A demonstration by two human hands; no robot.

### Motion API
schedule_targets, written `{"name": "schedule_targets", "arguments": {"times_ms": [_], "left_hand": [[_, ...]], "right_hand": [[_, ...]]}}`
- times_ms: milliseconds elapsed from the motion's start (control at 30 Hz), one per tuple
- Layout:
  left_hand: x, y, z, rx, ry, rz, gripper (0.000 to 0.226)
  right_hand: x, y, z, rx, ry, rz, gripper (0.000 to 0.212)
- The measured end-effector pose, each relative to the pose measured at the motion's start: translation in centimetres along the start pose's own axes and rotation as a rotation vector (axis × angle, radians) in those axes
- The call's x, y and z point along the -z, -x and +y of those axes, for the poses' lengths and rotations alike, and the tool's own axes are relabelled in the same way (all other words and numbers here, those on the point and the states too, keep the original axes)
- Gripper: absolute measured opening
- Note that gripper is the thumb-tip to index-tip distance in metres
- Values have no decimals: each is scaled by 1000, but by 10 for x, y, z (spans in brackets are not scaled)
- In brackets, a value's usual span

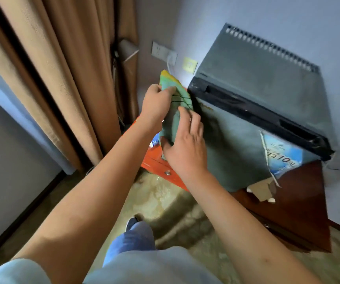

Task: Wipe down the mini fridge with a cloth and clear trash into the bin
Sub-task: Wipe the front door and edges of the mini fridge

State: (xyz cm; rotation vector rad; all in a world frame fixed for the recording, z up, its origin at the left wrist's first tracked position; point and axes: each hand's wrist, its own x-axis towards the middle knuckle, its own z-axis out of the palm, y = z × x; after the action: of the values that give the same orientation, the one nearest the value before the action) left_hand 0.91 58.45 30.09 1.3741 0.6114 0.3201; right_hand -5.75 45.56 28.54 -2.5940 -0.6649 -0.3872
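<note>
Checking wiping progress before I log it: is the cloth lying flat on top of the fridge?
No. The green cloth is held up beside the fridge by the left hand and right hand.

Cloth (176, 111) in my hands: green, thin black lines, yellow corner.
Fridge (253, 93): grey, black trim.
Sticker (280, 158): blue and white.
Bin (154, 162): orange.
Curtain (62, 78): tan.
Cabinet (304, 203): dark red-brown.

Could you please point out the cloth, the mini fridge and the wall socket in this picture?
cloth (172, 115): head view, green middle between the hands.
mini fridge (257, 78): head view, grey top panel.
wall socket (158, 50): head view, white faceplate.
</note>
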Motion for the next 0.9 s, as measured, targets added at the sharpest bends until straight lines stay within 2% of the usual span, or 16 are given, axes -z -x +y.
{"name": "schedule_targets", "arguments": {"times_ms": [67,200,333,467,500,567,633,767,900], "left_hand": [[-4,18,28,-90,15,25,21],[-33,46,79,-216,-11,-64,21],[-73,55,125,-223,-19,-223,40],[-109,52,167,-238,79,-491,28],[-116,50,173,-236,64,-525,32],[-123,47,180,-243,-40,-509,61],[-118,41,175,-264,-141,-444,75],[-95,20,147,-240,-221,-339,66],[-73,-2,126,-200,-235,-299,51]], "right_hand": [[22,-5,-6,25,-26,110,81],[71,-21,-1,-18,-116,253,69],[123,-50,29,-53,-133,298,64],[170,-94,64,-100,-170,315,65],[179,-105,74,-137,-177,301,63],[192,-123,93,-215,-168,244,59],[194,-129,104,-270,-206,184,56],[170,-120,98,-220,-291,156,45],[135,-112,68,-124,-317,8,28]]}}
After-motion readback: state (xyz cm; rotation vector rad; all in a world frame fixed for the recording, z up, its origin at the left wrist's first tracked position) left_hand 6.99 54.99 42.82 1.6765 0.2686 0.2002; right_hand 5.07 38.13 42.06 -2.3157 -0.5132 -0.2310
